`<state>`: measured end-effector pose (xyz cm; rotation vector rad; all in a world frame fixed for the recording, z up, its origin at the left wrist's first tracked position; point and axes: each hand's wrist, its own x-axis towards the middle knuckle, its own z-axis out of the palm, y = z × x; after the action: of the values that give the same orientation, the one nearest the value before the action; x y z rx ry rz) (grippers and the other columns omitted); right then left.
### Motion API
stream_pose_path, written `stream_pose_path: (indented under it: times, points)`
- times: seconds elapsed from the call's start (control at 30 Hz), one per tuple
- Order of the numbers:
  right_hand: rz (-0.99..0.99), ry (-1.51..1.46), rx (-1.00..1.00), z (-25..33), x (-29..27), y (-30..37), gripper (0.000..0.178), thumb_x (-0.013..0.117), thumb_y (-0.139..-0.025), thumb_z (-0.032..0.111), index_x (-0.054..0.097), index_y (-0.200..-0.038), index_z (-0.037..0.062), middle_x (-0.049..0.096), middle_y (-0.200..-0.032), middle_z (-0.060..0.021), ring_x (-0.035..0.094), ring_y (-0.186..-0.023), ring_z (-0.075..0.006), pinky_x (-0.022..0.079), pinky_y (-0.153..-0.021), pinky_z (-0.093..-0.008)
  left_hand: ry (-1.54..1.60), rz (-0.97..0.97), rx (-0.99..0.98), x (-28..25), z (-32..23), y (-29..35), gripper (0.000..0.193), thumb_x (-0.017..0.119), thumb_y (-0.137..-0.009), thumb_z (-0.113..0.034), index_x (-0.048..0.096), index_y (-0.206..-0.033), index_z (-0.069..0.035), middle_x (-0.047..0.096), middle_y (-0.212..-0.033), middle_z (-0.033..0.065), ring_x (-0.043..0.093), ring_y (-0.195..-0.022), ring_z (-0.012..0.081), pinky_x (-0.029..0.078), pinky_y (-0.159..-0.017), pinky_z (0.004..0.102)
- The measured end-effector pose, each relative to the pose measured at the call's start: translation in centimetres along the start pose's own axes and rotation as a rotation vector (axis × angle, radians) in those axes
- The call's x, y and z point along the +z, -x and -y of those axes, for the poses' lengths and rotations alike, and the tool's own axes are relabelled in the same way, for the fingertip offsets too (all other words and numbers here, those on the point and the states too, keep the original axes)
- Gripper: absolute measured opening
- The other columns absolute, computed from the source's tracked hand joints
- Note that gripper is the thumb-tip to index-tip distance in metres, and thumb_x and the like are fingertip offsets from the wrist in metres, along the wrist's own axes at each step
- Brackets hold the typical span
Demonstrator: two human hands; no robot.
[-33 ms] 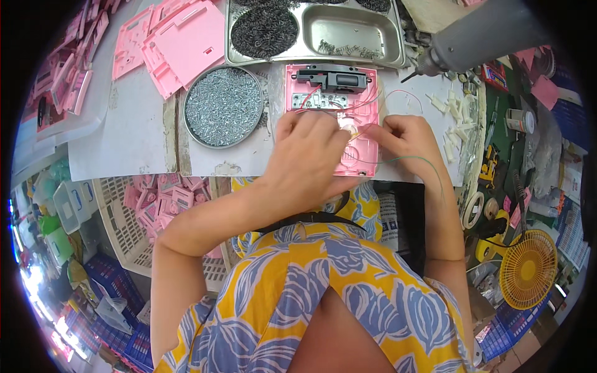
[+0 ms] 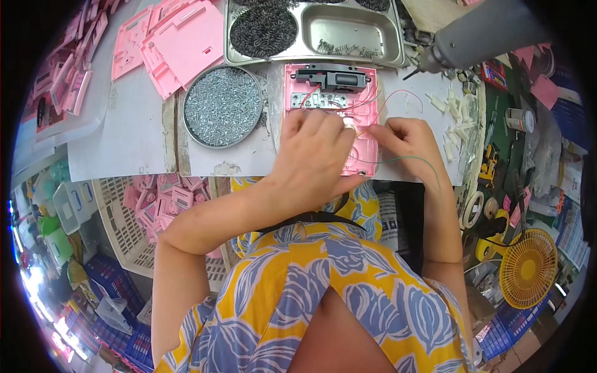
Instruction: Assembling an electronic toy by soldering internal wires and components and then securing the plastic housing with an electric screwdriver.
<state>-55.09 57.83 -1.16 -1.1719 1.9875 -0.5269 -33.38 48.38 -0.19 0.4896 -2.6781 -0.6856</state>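
Lying at nine o'clock on the table (image 2: 118, 146), a heap of pink plastic shells (image 2: 168, 46) is waiting beside one round tin of screws (image 2: 222, 107). At twelve o'clock, one steel tray (image 2: 348, 28) is holding springs in two visible wells. Centre, the left hand (image 2: 314, 155) is pressing flat, fingers together, on one pink housing (image 2: 333, 102), which is carrying one black module (image 2: 331, 76). The right hand (image 2: 407, 142) is pinching thin wires (image 2: 385, 102), fingers narrowed; red and green strands are showing, and I cannot tell the count. Risk, in my judgement: tugging could be tearing a wire from its joint, since the loops are trailing loose. White clips (image 2: 451, 121) are lying scattered at two o'clock.
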Motion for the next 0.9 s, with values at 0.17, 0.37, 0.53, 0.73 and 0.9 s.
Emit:
stream_pose_path:
  times: [0.17, 0.37, 0.53, 0.73, 0.9]
  points:
    - [0.015, -0.48, 0.075, -0.5, 0.2, 3.6, 0.034, 0.056, -0.103, 0.036, 0.067, -0.099, 0.0037, 0.049, -0.057, 0.0032, 0.044, -0.049, -0.0061, 0.031, -0.045, -0.0233, -0.012, 0.024, -0.023, 1.3, -0.4, -1.5, 0.064, 0.085, -0.067, -0.05, 0.063, -0.112, -0.009, 0.055, -0.105, 0.0078, 0.054, -0.101, 0.0278, 0.035, -0.095, 0.0492]
    - [-0.066, -0.728, 0.059, 2.2, 1.2, 3.4, 0.052, 0.043, -0.106, 0.04, 0.05, -0.145, 0.006, 0.047, -0.057, 0.0023, 0.042, -0.045, -0.0056, 0.028, -0.041, -0.0205, 0.014, -0.01, -0.019, 1.6, 0.0, -1.3, 0.066, 0.083, -0.069, -0.052, 0.063, -0.115, -0.009, 0.057, -0.105, 0.0083, 0.055, -0.099, 0.0285, 0.035, -0.095, 0.0486]
    - [0.001, -0.887, 0.058, 2.5, 1.4, 1.8, 0.046, 0.056, -0.104, 0.025, 0.048, -0.145, 0.0055, 0.053, -0.059, 0.0009, 0.045, -0.046, -0.0064, 0.033, -0.043, -0.0217, 0.035, 0.015, 0.066, 0.4, 1.7, -0.2, 0.063, 0.082, -0.072, -0.047, 0.062, -0.118, -0.008, 0.057, -0.105, 0.0086, 0.055, -0.101, 0.0284, 0.038, -0.094, 0.0461]
    - [-0.046, -0.57, -0.084, 0.5, 2.0, 1.1, 0.055, 0.066, -0.095, 0.006, 0.046, -0.146, 0.0056, 0.054, -0.058, 0.0019, 0.046, -0.044, -0.0056, 0.034, -0.042, -0.0234, 0.002, -0.015, 0.062, 0.5, 0.6, 1.0, 0.059, 0.082, -0.076, -0.041, 0.063, -0.12, -0.007, 0.057, -0.104, 0.0084, 0.056, -0.1, 0.0279, 0.039, -0.092, 0.0445]
    - [0.03, -0.751, 0.013, 1.2, 1.5, 1.1, 0.056, 0.067, -0.094, 0.006, 0.046, -0.146, 0.005, 0.053, -0.059, 0.0038, 0.043, -0.048, -0.0036, 0.031, -0.044, -0.0235, 0.011, 0.006, -0.008, 0.8, -0.2, -0.2, 0.055, 0.082, -0.075, -0.038, 0.063, -0.116, -0.006, 0.058, -0.1, 0.0085, 0.058, -0.098, 0.0281, 0.04, -0.089, 0.0446]
